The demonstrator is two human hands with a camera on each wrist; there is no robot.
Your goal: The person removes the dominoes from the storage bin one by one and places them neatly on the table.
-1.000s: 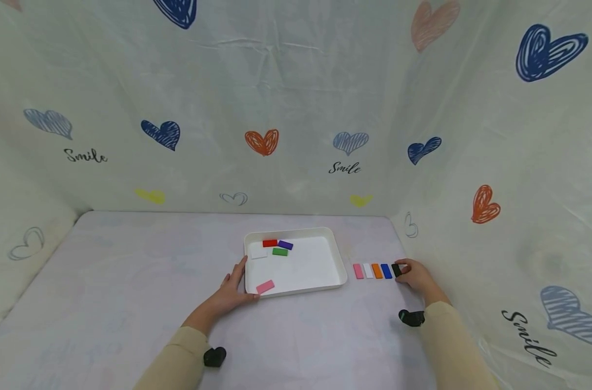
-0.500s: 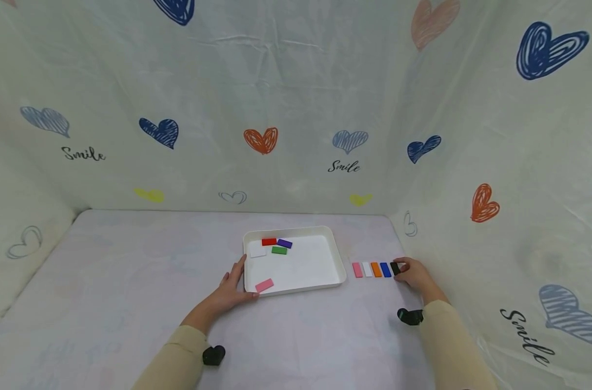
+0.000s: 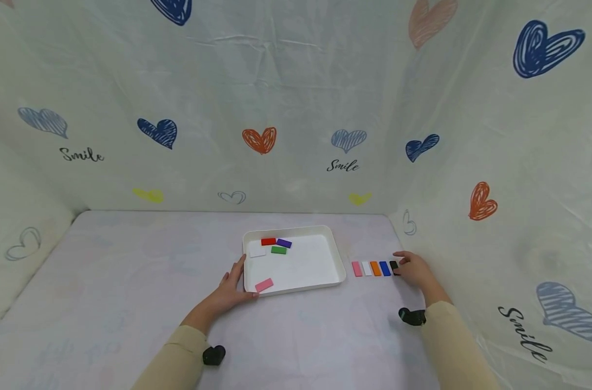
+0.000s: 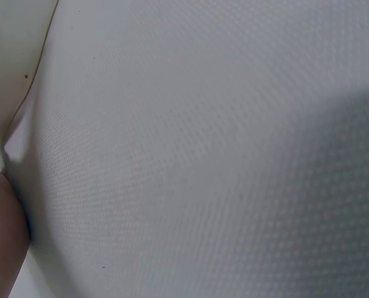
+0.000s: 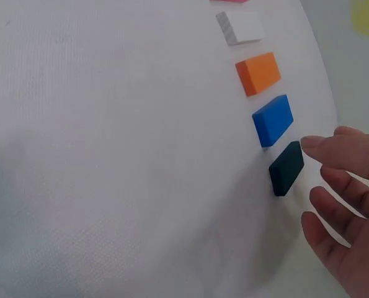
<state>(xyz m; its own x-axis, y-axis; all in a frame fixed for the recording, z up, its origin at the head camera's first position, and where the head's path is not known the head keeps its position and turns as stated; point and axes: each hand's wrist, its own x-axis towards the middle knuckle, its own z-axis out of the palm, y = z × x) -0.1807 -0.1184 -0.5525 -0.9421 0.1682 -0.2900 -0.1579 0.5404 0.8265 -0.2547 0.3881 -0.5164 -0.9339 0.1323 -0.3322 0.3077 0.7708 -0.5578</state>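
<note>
My left hand (image 3: 226, 292) rests against the near-left corner of a white tray (image 3: 337, 260), fingers spread along its left side and thumb at its front edge. In the left wrist view only part of that hand (image 4: 3, 233) shows beside the tray wall (image 4: 13, 56). My right hand (image 3: 418, 271) is beside a black block (image 5: 288, 169) at the right end of a row. Its fingers are loosely spread, with the thumb close to the block; nothing is held. Leftward in that row lie blue (image 3: 385, 268), orange (image 3: 375, 268), white (image 3: 366, 268) and pink (image 3: 356, 268) blocks.
Inside the tray lie red (image 3: 269, 241), purple (image 3: 284, 244), green (image 3: 278, 250), white (image 3: 258, 252) and pink (image 3: 264, 285) blocks. A heart-printed curtain (image 3: 296, 108) rises along the table's back and right edges, close to my right hand.
My right hand's fingers have let go of the black block and spread apart, which leaves it at the end of the row. The left hand and tray keep their places.
</note>
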